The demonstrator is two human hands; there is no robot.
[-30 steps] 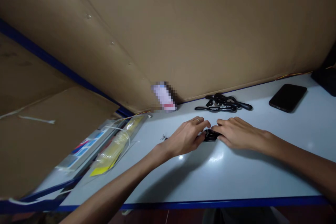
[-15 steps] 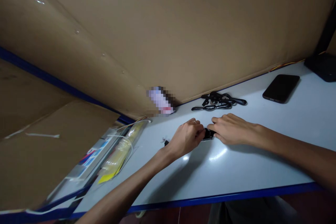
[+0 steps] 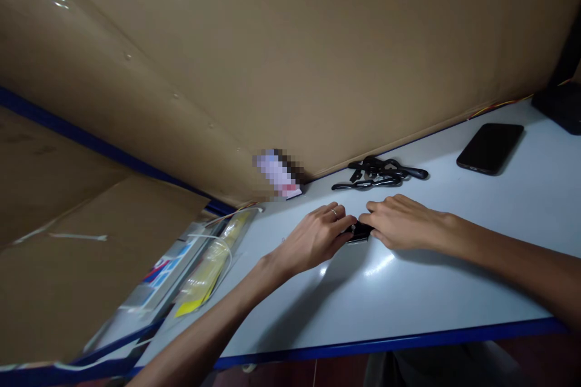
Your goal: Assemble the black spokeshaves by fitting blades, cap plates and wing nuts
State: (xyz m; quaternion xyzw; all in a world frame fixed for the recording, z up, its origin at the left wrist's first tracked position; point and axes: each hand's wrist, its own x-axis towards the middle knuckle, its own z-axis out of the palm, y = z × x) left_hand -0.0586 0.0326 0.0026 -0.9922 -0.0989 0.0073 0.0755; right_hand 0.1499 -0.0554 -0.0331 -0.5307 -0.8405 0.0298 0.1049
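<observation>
Between my hands, low over the white table (image 3: 408, 290), is a small glossy black piece (image 3: 360, 232); its kind I cannot make out. My left hand (image 3: 320, 234), with a ring on one finger, grips its left end between thumb and fingers. On the other end, my right hand (image 3: 399, 222) is closed with bent fingers. Both hands cover much of the piece. Just beyond them lies a cluster of black, curved, handle-like parts (image 3: 381, 174).
A black phone (image 3: 490, 148) lies at the right, with a dark box (image 3: 560, 107) behind it. Clear plastic packaging with yellow (image 3: 213, 263) and a white cable (image 3: 227, 245) are at the left. A brown board wall (image 3: 340, 60) stands along the back.
My left hand has shifted slightly and its fingers have straightened a little over the black piece. My right hand has stayed nearly still. The view has tilted slightly.
</observation>
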